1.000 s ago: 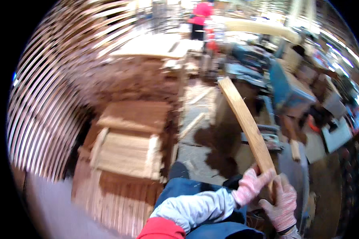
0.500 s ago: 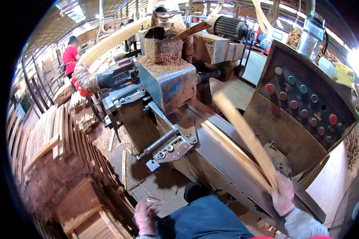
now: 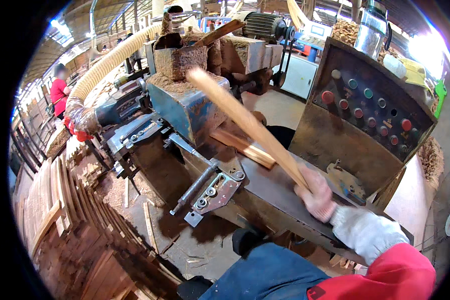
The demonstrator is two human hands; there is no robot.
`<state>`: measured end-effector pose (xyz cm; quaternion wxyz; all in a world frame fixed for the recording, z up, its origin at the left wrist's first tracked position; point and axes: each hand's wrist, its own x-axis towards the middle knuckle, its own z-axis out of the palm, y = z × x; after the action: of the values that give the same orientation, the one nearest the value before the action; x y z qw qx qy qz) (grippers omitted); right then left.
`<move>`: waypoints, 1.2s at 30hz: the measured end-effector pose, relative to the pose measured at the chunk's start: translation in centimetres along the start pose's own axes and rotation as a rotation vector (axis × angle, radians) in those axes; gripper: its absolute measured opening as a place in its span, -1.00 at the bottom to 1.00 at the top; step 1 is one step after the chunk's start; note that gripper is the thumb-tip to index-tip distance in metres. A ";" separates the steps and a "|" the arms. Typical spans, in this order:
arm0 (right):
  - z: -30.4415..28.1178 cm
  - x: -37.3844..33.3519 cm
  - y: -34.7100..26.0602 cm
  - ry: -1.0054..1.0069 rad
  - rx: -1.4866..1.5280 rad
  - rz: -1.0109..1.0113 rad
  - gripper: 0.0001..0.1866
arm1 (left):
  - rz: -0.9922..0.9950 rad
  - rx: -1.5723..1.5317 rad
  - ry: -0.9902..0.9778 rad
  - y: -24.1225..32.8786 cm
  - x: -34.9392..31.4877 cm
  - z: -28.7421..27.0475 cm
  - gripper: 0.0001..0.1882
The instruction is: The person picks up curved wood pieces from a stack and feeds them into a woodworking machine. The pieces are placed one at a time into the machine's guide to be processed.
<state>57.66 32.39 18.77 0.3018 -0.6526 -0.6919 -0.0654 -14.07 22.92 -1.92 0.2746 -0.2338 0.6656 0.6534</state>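
My right hand (image 3: 316, 195), in a pinkish glove, is closed around the near end of a long wooden strip (image 3: 245, 122). The strip slants up and to the left, its far end raised in front of the blue machine housing (image 3: 187, 107). Beneath it, a second wooden piece (image 3: 252, 152) lies on the metal bed (image 3: 285, 187) of the woodworking machine, its far end at the sawdust-covered housing. On the bed's left side sits a metal bracket with rollers (image 3: 212, 192). My left hand is out of sight.
A slanted control panel (image 3: 370, 107) with several buttons stands at the right, a clear bottle (image 3: 370, 27) on top. Stacked wooden strips (image 3: 85, 220) fill the left side. A ribbed hose (image 3: 100, 65) runs behind the machine. A person in red (image 3: 59, 95) stands far left.
My right hand has moved forward and left, swinging the held strip toward the housing. The piece on the bed has slid farther toward the housing. My left hand has left the view.
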 end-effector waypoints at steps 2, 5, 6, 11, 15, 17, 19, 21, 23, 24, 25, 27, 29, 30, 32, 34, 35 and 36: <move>-4.7 -3.5 -0.6 -0.130 -0.052 -0.022 -0.33 | 0.287 0.056 -0.122 2.3 5.9 -4.4 -0.34; -10.8 -11.6 1.7 -0.197 -0.251 -0.060 -0.32 | 0.343 0.057 -0.114 0.4 11.7 -4.7 -0.32; -12.9 -12.8 1.7 -0.243 -0.357 -0.122 -0.39 | 0.283 0.001 -0.093 -0.2 11.5 -4.2 -0.32; -13.5 -10.7 1.2 -0.300 -0.326 -0.160 -0.56 | 0.241 -0.137 -0.218 -2.1 3.6 -1.9 -0.38; -6.0 -2.5 1.6 -0.130 -0.072 -0.417 -0.61 | 0.354 -0.047 -0.306 -4.2 -0.1 -8.7 -0.39; -3.0 1.6 1.5 -0.054 -0.007 -0.444 -0.62 | 0.433 0.083 -0.492 -4.9 -10.9 -7.4 -0.40; -0.7 4.3 1.5 0.006 0.045 -0.439 -0.62 | 0.776 0.330 -0.596 -7.3 -11.7 -6.7 -0.48; 0.0 5.5 0.2 -0.029 0.086 -0.428 -0.62 | 0.362 -0.109 -0.634 -9.5 -17.9 -2.6 -0.61; 0.7 3.8 -2.3 0.102 0.221 -0.494 -0.56 | 0.289 -0.119 -0.782 -12.3 -24.7 0.9 -0.54; 0.3 3.7 -5.9 -0.062 0.343 -0.612 -0.50 | 0.370 -0.095 -0.804 -12.9 -29.2 1.7 -0.47; -1.9 3.0 -9.6 -0.225 0.447 -0.716 -0.44 | 0.443 -0.061 -0.838 -13.7 -33.8 2.6 -0.40; -5.7 0.4 -11.5 -0.262 0.313 -0.699 -0.36 | 0.306 -0.065 -1.077 -15.6 -41.4 4.3 -0.45; -7.1 -1.9 -10.3 -0.365 0.288 -0.532 -0.33 | 0.185 -0.012 -1.274 -17.9 -46.4 4.8 -0.45; -7.9 -3.0 -8.5 -0.428 0.294 -0.400 -0.32 | 0.083 0.054 -1.436 -17.8 -48.1 5.1 -0.43; -10.3 -5.1 -4.3 -0.335 0.153 -0.322 -0.25 | -0.083 0.114 -1.621 -18.6 -49.1 5.1 -0.33; -13.5 -8.5 0.6 -0.483 0.004 -0.038 -0.17 | -0.077 0.179 -1.667 -18.7 -48.2 5.0 -0.27; -15.0 -10.6 2.1 -0.456 -0.052 0.007 -0.14 | -0.060 0.255 -1.623 -18.9 -46.9 5.0 -0.27; -16.4 -12.4 3.1 -0.433 -0.119 0.058 -0.11 | -0.079 0.359 -1.549 -18.7 -45.6 5.2 -0.28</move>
<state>65.57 14.15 24.81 0.1091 -0.6878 -0.7163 0.0444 32.52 25.19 14.88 0.7158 0.3115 0.3716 0.5026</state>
